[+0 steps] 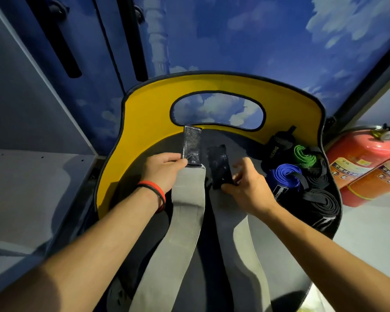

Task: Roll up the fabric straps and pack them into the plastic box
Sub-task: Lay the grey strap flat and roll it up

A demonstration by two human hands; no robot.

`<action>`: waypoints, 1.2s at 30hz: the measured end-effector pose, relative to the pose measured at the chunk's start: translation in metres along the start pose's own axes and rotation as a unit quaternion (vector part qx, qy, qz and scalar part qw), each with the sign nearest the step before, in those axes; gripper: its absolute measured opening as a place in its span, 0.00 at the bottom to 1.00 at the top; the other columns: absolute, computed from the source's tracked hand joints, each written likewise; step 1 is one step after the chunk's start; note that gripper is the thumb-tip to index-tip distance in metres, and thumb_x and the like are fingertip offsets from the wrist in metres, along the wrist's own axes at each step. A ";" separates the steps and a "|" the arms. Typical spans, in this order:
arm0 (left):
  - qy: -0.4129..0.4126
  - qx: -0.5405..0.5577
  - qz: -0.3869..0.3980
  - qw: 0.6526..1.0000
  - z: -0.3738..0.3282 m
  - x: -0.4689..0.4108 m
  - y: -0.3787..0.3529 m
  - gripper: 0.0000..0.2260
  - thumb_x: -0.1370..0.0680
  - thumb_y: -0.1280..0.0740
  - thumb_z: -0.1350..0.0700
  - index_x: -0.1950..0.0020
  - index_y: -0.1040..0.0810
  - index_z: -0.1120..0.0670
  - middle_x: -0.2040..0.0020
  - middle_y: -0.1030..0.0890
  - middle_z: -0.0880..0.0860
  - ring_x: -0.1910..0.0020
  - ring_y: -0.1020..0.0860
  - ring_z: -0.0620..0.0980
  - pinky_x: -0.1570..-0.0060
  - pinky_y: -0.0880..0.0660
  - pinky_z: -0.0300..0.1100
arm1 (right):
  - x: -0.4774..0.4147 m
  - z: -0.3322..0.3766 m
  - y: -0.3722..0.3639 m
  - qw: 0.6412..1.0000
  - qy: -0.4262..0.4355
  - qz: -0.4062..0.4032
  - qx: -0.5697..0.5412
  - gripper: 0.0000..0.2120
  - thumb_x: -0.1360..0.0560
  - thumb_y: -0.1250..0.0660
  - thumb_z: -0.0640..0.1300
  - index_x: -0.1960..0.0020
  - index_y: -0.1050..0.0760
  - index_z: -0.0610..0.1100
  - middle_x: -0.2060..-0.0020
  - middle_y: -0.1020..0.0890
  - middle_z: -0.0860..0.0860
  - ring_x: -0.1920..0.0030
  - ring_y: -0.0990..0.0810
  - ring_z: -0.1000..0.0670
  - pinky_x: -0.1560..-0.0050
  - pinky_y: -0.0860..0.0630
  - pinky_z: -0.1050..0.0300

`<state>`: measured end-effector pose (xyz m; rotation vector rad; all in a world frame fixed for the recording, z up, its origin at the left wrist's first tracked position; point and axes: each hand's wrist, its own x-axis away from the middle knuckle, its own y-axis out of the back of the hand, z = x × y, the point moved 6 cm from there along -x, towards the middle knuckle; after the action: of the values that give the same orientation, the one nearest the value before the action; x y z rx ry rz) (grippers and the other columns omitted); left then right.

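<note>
A long grey fabric strap (185, 212) runs up the middle of a yellow chair seat (142, 131) toward me. Its far end carries a black hook-and-loop patch (191, 145). My left hand (164, 172) pinches the strap just below that patch. A second grey strap (241, 239) lies to the right of the first, and my right hand (245, 183) pinches its black patch end (218, 167). Rolled straps sit at the seat's right: a black one (277, 145), a green one (304, 157), a blue one (284, 176) and more black rolls (322, 201). No plastic box is in view.
Two red fire extinguishers (358, 158) lie on the floor right of the chair. A grey cabinet shelf (32, 172) stands at the left. Behind the chair is a blue wall (234, 37) painted with clouds.
</note>
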<state>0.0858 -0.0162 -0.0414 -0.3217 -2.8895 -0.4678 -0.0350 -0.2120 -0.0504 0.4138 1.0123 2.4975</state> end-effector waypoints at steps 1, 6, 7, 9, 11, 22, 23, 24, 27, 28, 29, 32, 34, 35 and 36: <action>-0.006 0.006 -0.011 1.000 -0.001 0.000 0.002 0.14 0.24 0.25 0.56 0.39 0.17 0.55 0.48 0.19 0.48 0.45 0.21 0.48 0.43 0.26 0.41 | 0.000 0.003 0.004 1.000 -0.001 0.004 -0.010 0.18 0.26 0.24 0.45 0.44 0.32 0.49 0.61 0.23 0.56 0.61 0.24 0.53 0.60 0.30 0.55; -0.027 0.055 -0.046 0.997 -0.005 0.000 0.007 0.13 0.25 0.25 0.60 0.41 0.17 0.57 0.51 0.16 0.51 0.53 0.18 0.44 0.57 0.26 0.29 | 0.007 0.023 0.013 0.962 -0.002 0.110 -0.249 0.07 0.22 0.28 0.42 0.59 0.18 0.45 0.65 0.17 0.54 0.62 0.22 0.57 0.59 0.26 0.64; -0.031 0.069 -0.041 0.996 -0.007 0.002 0.004 0.12 0.25 0.25 0.60 0.42 0.16 0.56 0.52 0.15 0.50 0.55 0.18 0.42 0.58 0.26 0.27 | 0.010 0.028 0.012 0.944 0.004 0.130 -0.302 0.07 0.22 0.29 0.41 0.58 0.17 0.46 0.64 0.17 0.53 0.60 0.21 0.57 0.58 0.25 0.65; -0.038 0.094 -0.020 0.995 -0.011 0.008 -0.008 0.09 0.25 0.25 0.62 0.46 0.16 0.54 0.55 0.15 0.48 0.59 0.17 0.39 0.59 0.24 0.27 | 0.012 0.035 0.009 0.925 0.016 0.136 -0.355 0.04 0.22 0.29 0.40 0.53 0.15 0.44 0.58 0.14 0.50 0.57 0.20 0.56 0.54 0.23 0.63; -0.042 0.108 0.011 0.993 -0.014 0.014 -0.020 0.07 0.25 0.26 0.63 0.51 0.17 0.51 0.56 0.13 0.50 0.60 0.16 0.42 0.57 0.21 0.32 | 0.009 0.037 0.009 0.923 0.019 0.099 -0.370 0.05 0.22 0.28 0.41 0.49 0.14 0.44 0.53 0.13 0.46 0.55 0.20 0.52 0.51 0.23 0.57; -0.047 0.146 0.085 0.985 -0.011 0.019 -0.045 0.09 0.19 0.32 0.60 0.42 0.15 0.53 0.46 0.14 0.50 0.43 0.17 0.48 0.37 0.23 0.52 | 0.002 0.019 0.017 0.926 -0.031 -0.059 -0.373 0.03 0.23 0.26 0.42 0.53 0.15 0.43 0.60 0.15 0.41 0.64 0.23 0.54 0.59 0.23 0.59; -0.049 0.143 0.090 0.984 -0.010 0.019 -0.045 0.10 0.19 0.33 0.59 0.40 0.16 0.53 0.45 0.14 0.51 0.42 0.17 0.49 0.36 0.24 0.53 | 0.002 0.019 0.017 0.926 -0.033 -0.063 -0.371 0.03 0.23 0.26 0.43 0.54 0.15 0.44 0.62 0.16 0.45 0.64 0.23 0.54 0.57 0.22 0.56; -0.048 0.142 0.091 0.984 -0.009 0.020 -0.046 0.11 0.19 0.33 0.58 0.39 0.16 0.53 0.44 0.14 0.50 0.42 0.17 0.49 0.35 0.24 0.54 | 0.001 0.017 0.017 0.928 -0.032 -0.067 -0.365 0.03 0.23 0.26 0.44 0.55 0.16 0.45 0.63 0.16 0.48 0.64 0.22 0.54 0.56 0.22 0.54; -0.049 0.145 0.094 0.984 -0.008 0.021 -0.047 0.11 0.23 0.30 0.53 0.42 0.16 0.49 0.43 0.15 0.50 0.41 0.18 0.49 0.34 0.25 0.54 | 0.001 0.017 0.018 0.936 -0.026 -0.078 -0.341 0.04 0.23 0.26 0.46 0.54 0.16 0.45 0.63 0.16 0.53 0.64 0.20 0.55 0.54 0.20 0.53; -0.048 0.148 0.096 0.983 -0.008 0.021 -0.048 0.09 0.23 0.30 0.53 0.44 0.15 0.47 0.43 0.15 0.50 0.41 0.18 0.49 0.34 0.25 0.54 | 0.001 0.017 0.018 0.932 -0.026 -0.078 -0.352 0.04 0.23 0.27 0.45 0.53 0.17 0.44 0.63 0.16 0.52 0.64 0.20 0.55 0.55 0.20 0.55; -0.047 0.149 0.096 0.983 -0.008 0.022 -0.048 0.07 0.22 0.30 0.55 0.47 0.15 0.45 0.44 0.15 0.50 0.41 0.18 0.49 0.34 0.25 0.54 | 0.001 0.018 0.017 0.926 -0.030 -0.075 -0.369 0.05 0.22 0.27 0.44 0.52 0.17 0.42 0.63 0.16 0.51 0.64 0.20 0.54 0.57 0.20 0.58; -0.040 0.155 0.094 0.983 -0.006 0.022 -0.049 0.10 0.20 0.32 0.58 0.48 0.16 0.43 0.44 0.14 0.49 0.41 0.18 0.47 0.34 0.25 0.53 | 0.002 0.019 0.013 0.917 -0.035 -0.073 -0.390 0.06 0.21 0.28 0.41 0.51 0.19 0.38 0.63 0.16 0.47 0.64 0.18 0.53 0.59 0.20 0.61; -0.037 0.161 0.102 0.981 -0.006 0.024 -0.051 0.09 0.19 0.32 0.57 0.45 0.16 0.45 0.44 0.15 0.49 0.41 0.18 0.47 0.34 0.25 0.52 | 0.002 0.018 0.011 0.914 -0.046 -0.075 -0.395 0.07 0.21 0.28 0.42 0.50 0.20 0.37 0.62 0.16 0.47 0.64 0.18 0.54 0.59 0.20 0.61; -0.036 0.161 0.112 0.980 -0.006 0.026 -0.052 0.09 0.20 0.31 0.56 0.42 0.16 0.47 0.43 0.15 0.49 0.40 0.18 0.47 0.34 0.25 0.52 | 0.001 0.018 0.011 0.911 -0.053 -0.075 -0.401 0.07 0.21 0.29 0.42 0.50 0.21 0.37 0.62 0.17 0.46 0.64 0.18 0.54 0.59 0.20 0.61; -0.035 0.156 0.123 0.980 -0.006 0.028 -0.054 0.11 0.21 0.30 0.56 0.39 0.18 0.49 0.42 0.15 0.49 0.40 0.18 0.46 0.33 0.25 0.51 | 0.001 0.017 0.010 0.908 -0.060 -0.075 -0.408 0.07 0.21 0.29 0.42 0.50 0.21 0.36 0.61 0.17 0.46 0.65 0.18 0.54 0.59 0.20 0.60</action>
<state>0.0474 -0.0629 -0.0445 -0.6408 -2.8746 0.0386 -0.0312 -0.2082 -0.0309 0.2009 -0.0979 2.4454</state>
